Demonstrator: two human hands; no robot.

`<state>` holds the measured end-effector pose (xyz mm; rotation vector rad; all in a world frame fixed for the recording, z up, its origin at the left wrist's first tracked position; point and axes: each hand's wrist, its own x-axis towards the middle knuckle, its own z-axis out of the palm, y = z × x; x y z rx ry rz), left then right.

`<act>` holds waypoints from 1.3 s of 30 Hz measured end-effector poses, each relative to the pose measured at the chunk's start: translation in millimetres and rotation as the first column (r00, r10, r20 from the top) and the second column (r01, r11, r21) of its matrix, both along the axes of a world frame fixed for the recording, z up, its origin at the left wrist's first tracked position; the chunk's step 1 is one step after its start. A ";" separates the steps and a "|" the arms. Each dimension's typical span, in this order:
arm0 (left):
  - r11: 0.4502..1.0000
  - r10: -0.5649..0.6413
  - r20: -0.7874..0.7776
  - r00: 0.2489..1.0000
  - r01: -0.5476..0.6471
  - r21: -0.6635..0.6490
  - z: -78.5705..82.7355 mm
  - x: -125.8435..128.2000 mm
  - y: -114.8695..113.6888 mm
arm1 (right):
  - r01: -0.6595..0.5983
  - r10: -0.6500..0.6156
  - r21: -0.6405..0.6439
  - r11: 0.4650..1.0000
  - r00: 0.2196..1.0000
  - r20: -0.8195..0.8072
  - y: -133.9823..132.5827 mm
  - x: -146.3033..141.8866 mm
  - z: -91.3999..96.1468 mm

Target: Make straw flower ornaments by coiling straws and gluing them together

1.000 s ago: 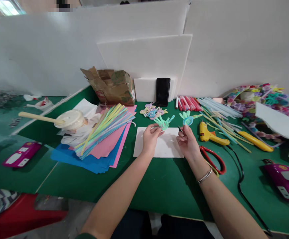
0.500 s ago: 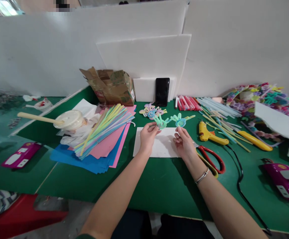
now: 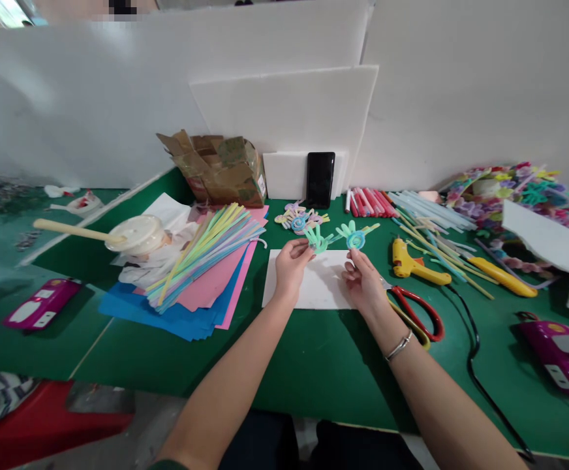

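Observation:
Between thumb and fingers, my left hand [image 3: 292, 266] pinches a green pipe-cleaner figure [image 3: 318, 239] with looped prongs on top. My right hand [image 3: 363, 277] grips a second pipe-cleaner figure [image 3: 355, 239], a blue-green spiral with green loops and a yellowish tip. The two figures are held up side by side, a small gap between them, above a white sheet [image 3: 321, 290]. Just behind them on the table lies a pile of pastel pipe-cleaner figures [image 3: 300, 219]. Scissors [image 3: 426, 316] with red and yellow handles rest beside my right wrist.
A yellow glue gun [image 3: 414, 264] with a black cord and a yellow-handled cutter [image 3: 502, 277] lie at the right. Loose pipe cleaners [image 3: 206, 254] cover coloured sheets at the left. A cardboard box [image 3: 220, 173] and a phone [image 3: 320, 179] stand at the back.
Both hands stay in nearly the same place, still holding their figures. The figures have tilted very slightly; nothing else on the table has moved.

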<state>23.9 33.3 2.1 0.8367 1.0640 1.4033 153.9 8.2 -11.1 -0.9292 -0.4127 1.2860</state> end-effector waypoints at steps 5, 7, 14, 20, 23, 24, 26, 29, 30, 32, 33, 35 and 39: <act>0.992 0.037 -0.174 0.984 -0.016 0.124 -1.1 5.7 -4.1 | -0.086 0.087 0.038 0.996 0.995 -0.040 -1.9 -2.2 1.9; 0.977 0.056 -0.282 0.958 0.005 0.212 -0.1 8.7 -8.1 | -0.127 0.131 0.077 0.989 0.990 -0.051 -3.0 -4.5 3.4; 0.881 0.093 -0.509 0.856 0.168 0.443 6.3 11.0 -19.5 | -0.174 0.185 0.126 0.977 0.979 -0.081 -3.9 -4.2 5.8; 0.860 0.202 -0.523 0.828 0.106 0.499 7.0 9.7 -19.1 | -0.238 0.256 0.129 0.962 0.957 -0.138 -5.0 -3.4 5.4; 0.887 0.243 -0.491 0.836 0.013 0.462 3.9 10.1 -16.1 | -0.239 0.256 0.118 0.964 0.955 -0.154 -5.3 -3.3 4.7; 0.903 0.230 -0.471 0.851 -0.006 0.430 2.4 10.5 -15.0 | -0.234 0.250 0.110 0.966 0.955 -0.159 -5.2 -3.0 4.3; 0.939 0.156 -0.417 0.895 -0.003 0.345 -0.7 11.6 -13.1 | -0.226 0.239 0.094 0.970 0.956 -0.167 -4.7 -2.2 3.6; 0.977 0.016 -0.309 0.951 0.051 0.206 -2.8 13.2 -10.9 | -0.220 0.232 0.087 0.972 0.957 -0.174 -3.4 -0.9 2.3; 0.983 -0.007 -0.275 0.961 0.057 0.172 -2.7 13.4 -10.4 | -0.213 0.226 0.092 0.973 0.959 -0.171 -3.0 -0.5 1.9; 0.992 -0.010 -0.220 0.975 0.038 0.123 -1.4 13.4 -9.5 | -0.171 0.185 0.092 0.981 0.968 -0.168 -2.3 0.1 1.3; 0.994 -0.001 -0.197 0.980 0.023 0.105 -0.7 13.1 -9.0 | -0.137 0.150 0.084 0.987 0.974 -0.169 -2.1 0.3 1.1; 0.998 0.010 -0.156 0.988 0.000 0.068 0.2 12.5 -8.4 | -0.066 0.075 0.060 0.996 0.983 -0.165 -2.2 0.2 0.8; 1.000 0.005 -0.087 0.996 -0.004 0.021 -1.3 12.8 -8.4 | -0.083 0.087 0.069 0.994 0.994 -0.060 -3.4 -3.9 -0.2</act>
